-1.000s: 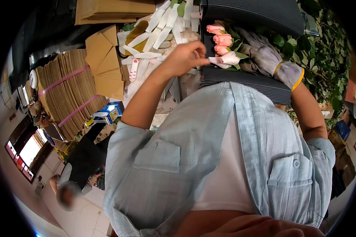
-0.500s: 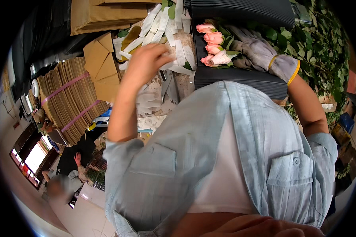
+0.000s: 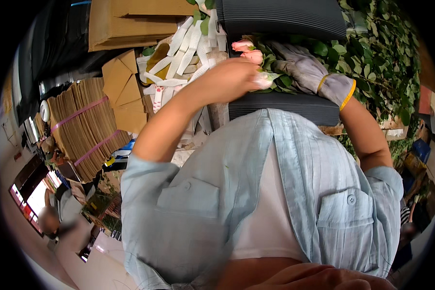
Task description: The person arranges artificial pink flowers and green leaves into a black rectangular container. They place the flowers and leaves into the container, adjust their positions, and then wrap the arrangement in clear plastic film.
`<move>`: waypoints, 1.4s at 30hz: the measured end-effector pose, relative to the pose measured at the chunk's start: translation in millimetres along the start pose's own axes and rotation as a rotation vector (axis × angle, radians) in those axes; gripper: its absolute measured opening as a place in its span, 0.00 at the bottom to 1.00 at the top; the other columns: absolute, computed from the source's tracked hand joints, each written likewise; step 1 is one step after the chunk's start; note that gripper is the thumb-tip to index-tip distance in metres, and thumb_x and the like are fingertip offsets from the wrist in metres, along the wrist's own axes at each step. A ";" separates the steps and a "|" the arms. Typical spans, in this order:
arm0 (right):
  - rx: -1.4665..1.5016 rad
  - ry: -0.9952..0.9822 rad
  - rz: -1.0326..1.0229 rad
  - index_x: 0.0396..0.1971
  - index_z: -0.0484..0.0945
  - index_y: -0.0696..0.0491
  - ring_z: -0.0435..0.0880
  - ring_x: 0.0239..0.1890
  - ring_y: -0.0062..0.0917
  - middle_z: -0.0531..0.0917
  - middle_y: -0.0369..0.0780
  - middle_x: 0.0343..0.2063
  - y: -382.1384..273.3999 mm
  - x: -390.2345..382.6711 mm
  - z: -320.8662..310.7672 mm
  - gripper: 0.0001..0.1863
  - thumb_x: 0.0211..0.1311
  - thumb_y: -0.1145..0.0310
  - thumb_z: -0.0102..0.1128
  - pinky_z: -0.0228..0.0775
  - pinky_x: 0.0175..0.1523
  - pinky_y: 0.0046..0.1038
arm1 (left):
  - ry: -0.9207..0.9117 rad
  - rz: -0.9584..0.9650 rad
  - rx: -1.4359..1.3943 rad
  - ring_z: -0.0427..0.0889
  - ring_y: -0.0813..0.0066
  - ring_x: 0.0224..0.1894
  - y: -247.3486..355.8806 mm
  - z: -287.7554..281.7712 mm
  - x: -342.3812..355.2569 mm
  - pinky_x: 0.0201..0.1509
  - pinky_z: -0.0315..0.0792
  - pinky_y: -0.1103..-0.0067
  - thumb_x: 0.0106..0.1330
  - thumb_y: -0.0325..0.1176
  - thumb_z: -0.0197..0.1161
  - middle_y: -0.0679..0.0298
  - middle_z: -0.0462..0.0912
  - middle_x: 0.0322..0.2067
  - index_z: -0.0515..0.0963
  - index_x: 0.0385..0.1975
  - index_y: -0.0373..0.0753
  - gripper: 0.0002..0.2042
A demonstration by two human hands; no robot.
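My left hand (image 3: 241,75) is bare and blurred by motion. It reaches in from the left over the pink roses (image 3: 252,56), hiding some of them. Its fingertips are at a rose (image 3: 264,80) whose head has a white mesh sleeve around it; whether they grip it is smeared. In a grey glove with a yellow cuff, my right hand (image 3: 302,70) closes around the leafy stems just right of the blooms. The roses lie heads to the left on a black ridged surface (image 3: 285,106).
White mesh sleeves (image 3: 191,41) lie heaped left of the roses. Brown cardboard (image 3: 135,26) and a strapped cardboard stack (image 3: 82,123) are farther left. Leafy green stems (image 3: 377,72) crowd the right side. Another person (image 3: 53,220) is in the background at lower left.
My left hand has moved right, from above the mesh sleeves to the roses, and now covers some blooms. The right hand stays at the stems. The whole view has shifted slightly.
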State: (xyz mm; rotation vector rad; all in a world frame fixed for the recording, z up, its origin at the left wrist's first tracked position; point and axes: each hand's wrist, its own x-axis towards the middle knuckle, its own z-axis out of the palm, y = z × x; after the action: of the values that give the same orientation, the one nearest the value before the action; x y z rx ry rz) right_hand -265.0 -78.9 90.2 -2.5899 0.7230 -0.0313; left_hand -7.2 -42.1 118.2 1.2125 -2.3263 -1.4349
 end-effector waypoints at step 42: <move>-0.251 -0.324 0.340 0.43 0.77 0.48 0.84 0.32 0.42 0.83 0.45 0.27 -33.4 55.1 -39.4 0.13 0.59 0.62 0.57 0.76 0.34 0.43 | 0.369 0.106 -0.219 0.79 0.62 0.33 -61.1 57.6 1.7 0.40 0.75 0.72 0.49 0.37 0.74 0.61 0.81 0.32 0.79 0.52 0.46 0.26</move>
State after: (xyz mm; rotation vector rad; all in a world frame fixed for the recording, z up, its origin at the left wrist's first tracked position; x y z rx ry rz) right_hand -206.7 -97.2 134.6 -2.5686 1.0835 0.6042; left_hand -3.5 -17.2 38.1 1.1584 -1.9054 -1.2652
